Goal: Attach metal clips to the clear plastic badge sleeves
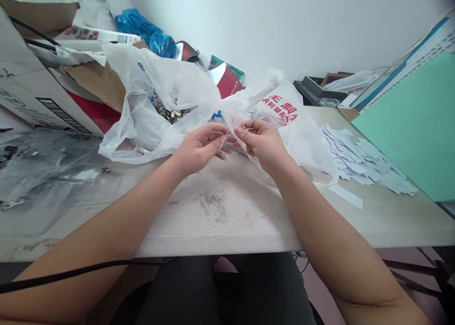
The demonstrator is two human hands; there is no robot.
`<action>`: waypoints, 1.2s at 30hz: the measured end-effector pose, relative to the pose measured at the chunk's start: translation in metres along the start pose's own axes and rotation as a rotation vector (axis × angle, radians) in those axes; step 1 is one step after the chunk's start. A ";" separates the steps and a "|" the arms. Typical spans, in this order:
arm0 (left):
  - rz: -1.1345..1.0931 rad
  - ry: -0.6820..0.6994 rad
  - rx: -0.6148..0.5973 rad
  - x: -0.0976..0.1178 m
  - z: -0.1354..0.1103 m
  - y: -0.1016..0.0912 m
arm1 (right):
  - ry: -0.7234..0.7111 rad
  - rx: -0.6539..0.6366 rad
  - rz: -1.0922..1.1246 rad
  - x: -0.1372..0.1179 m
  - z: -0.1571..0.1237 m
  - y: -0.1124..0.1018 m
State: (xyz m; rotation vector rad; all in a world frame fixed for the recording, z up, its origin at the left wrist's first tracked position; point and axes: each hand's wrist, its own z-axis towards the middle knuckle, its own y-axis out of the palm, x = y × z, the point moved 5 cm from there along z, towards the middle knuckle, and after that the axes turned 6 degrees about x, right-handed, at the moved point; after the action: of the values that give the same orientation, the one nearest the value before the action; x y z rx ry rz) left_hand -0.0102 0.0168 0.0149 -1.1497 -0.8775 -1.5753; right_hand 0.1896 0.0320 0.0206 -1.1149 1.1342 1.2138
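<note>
My left hand (202, 147) and my right hand (261, 142) meet at the middle of the table. Both are closed, fingertips pinching a small clear plastic bag (226, 150) between them; its far part is hidden by the fingers. Just behind and to the left, an open white plastic bag (133, 121) holds a heap of small metal pieces (174, 114) that look like clips. Beyond my right hand lies another white plastic bag (302, 130) with red print and something inside it. One small metal piece (144, 151) rests at the left bag's front edge.
Clear plastic bags (53, 173) lie spread at left, some with dark or metal pieces. Paper slips (362, 159) are piled at right beside a green panel (412, 125). A cardboard box (46, 97) stands at back left. A black cable (88, 269) crosses over my left forearm.
</note>
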 end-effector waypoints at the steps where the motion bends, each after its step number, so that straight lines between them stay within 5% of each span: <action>1: 0.036 0.039 0.000 0.001 0.000 0.000 | 0.004 -0.011 0.008 0.001 0.000 0.001; 5: 0.064 0.080 0.004 0.004 0.001 -0.001 | -0.008 -0.044 0.022 0.001 -0.003 0.004; 17: -0.060 -0.254 0.059 0.003 0.000 0.003 | -0.078 -0.056 -0.068 0.004 -0.004 0.010; 26: -0.081 -0.228 0.134 -0.001 -0.002 0.004 | -0.060 0.058 -0.059 0.003 -0.003 0.004; 31: -0.028 -0.273 0.285 -0.009 -0.002 -0.002 | -0.117 0.179 0.017 0.001 -0.006 0.004; 36: 0.027 -0.228 0.388 -0.008 0.000 -0.009 | -0.069 0.027 0.006 -0.009 -0.016 0.014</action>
State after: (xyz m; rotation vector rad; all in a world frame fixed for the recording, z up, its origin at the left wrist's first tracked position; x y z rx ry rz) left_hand -0.0182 0.0216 0.0072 -1.0629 -1.2505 -1.1967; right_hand 0.1743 0.0161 0.0280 -1.0418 1.0990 1.2296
